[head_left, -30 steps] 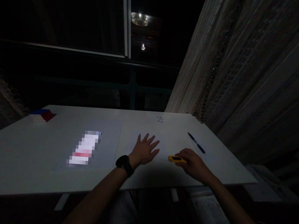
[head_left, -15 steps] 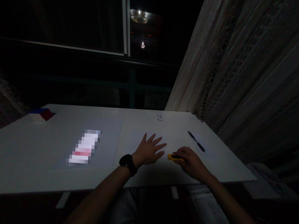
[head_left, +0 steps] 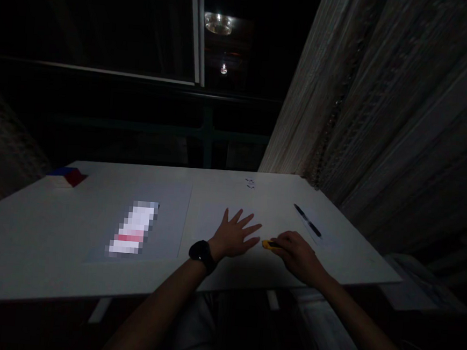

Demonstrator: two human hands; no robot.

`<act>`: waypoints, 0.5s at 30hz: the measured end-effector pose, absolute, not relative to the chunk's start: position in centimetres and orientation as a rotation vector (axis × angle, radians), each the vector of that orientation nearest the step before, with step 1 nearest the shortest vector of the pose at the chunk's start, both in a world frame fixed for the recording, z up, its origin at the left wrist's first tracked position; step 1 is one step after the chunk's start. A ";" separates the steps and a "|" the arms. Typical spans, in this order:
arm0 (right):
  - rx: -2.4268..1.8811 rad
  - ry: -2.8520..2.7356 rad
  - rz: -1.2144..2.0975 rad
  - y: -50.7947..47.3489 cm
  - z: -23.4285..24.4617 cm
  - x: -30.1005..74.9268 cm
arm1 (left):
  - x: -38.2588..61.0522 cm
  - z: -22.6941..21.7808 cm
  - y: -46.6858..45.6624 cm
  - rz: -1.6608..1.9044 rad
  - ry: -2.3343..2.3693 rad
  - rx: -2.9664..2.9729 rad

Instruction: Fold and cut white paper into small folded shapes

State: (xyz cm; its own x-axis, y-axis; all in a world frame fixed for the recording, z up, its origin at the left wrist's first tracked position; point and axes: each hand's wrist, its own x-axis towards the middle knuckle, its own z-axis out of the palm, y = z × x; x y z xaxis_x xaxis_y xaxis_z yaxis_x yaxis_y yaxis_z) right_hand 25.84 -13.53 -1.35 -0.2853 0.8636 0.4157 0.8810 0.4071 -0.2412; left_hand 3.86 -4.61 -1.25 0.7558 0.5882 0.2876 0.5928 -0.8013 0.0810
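Observation:
My left hand [head_left: 235,234] lies flat with its fingers spread on a sheet of paper [head_left: 214,216] on the white table [head_left: 50,247]; a dark watch [head_left: 200,252] is on that wrist. My right hand [head_left: 298,254] is closed round a small yellow tool [head_left: 269,244], perhaps a utility knife, whose tip pokes out toward the left hand's fingertips. The tool rests low on the paper, just right of the left hand.
A black pen [head_left: 307,221] lies to the right of my hands. A second sheet with a blurred patch [head_left: 134,229] lies to the left. A red, white and blue cube [head_left: 64,175] sits at the far left corner. A curtain [head_left: 384,111] hangs on the right.
My left hand has slid a little to the right on the paper. My right hand with the yellow tool has moved left, closer to it.

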 end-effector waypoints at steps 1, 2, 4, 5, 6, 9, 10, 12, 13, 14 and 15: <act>-1.486 -2.180 -0.052 -13.6 -1.3 25.8 | 3.9 -1.2 -4.6 -0.470 -0.987 -2.934; -1.490 -2.174 -0.057 -13.6 -1.3 25.7 | 3.9 -1.2 -4.6 -0.468 -0.990 -2.937; -1.492 -2.162 -0.070 -13.6 -1.2 25.6 | 3.9 -1.1 -4.7 -0.469 -0.999 -2.940; -1.486 -2.160 -0.076 -13.7 -1.2 25.6 | 3.9 -1.1 -4.7 -0.470 -1.001 -2.942; -1.478 -2.162 -0.081 -13.7 -1.2 25.6 | 3.9 -1.1 -4.7 -0.471 -1.002 -2.943; -1.464 -2.167 -0.095 -13.7 -1.3 25.6 | 3.9 -1.2 -4.7 -0.472 -1.003 -2.939; -1.466 -2.165 -0.097 -13.7 -1.3 25.6 | 3.9 -1.2 -4.7 -0.471 -1.004 -2.934; -1.473 -2.165 -0.095 -13.8 -1.4 25.5 | 3.9 -1.2 -4.7 -0.461 -1.005 -2.923; -1.474 -2.166 -0.096 -13.8 -1.5 25.5 | 3.9 -1.2 -4.7 -0.455 -1.004 -2.920; -1.474 -2.169 -0.101 -13.9 -1.5 25.5 | 3.9 -1.2 -4.7 -0.450 -1.003 -2.919; -1.472 -2.173 -0.108 -14.0 -1.5 25.5 | 3.9 -1.2 -4.7 -0.449 -1.001 -2.920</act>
State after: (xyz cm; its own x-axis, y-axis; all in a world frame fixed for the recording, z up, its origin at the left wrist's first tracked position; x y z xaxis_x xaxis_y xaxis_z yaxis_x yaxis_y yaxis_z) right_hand 25.45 -13.95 -1.47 -0.2831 0.8468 0.4504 0.8872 0.4096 -0.2123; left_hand 3.89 -4.70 -1.20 0.7528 0.5973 0.2765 0.6037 -0.7940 0.0715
